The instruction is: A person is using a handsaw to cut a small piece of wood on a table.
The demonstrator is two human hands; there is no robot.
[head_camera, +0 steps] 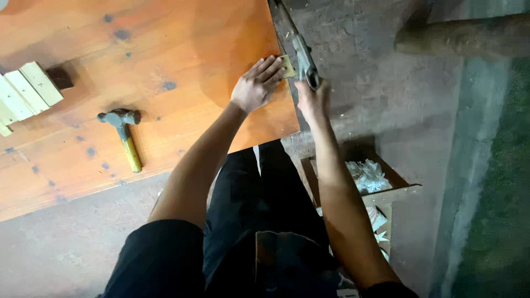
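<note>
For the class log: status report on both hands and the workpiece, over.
Left hand flat on small wood block at orange board edge. Right hand gripping handsaw. Hammer lying apart, left.

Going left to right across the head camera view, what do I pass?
Pale wood strips → hammer → left hand on a small block → right hand gripping a hand saw → box of white scraps.

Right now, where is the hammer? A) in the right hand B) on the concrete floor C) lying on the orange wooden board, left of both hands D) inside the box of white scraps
C: the hammer lies untouched on the orange wooden board, well left of the left hand, which presses a small pale block, while the right hand grips a long metal tool.
</note>
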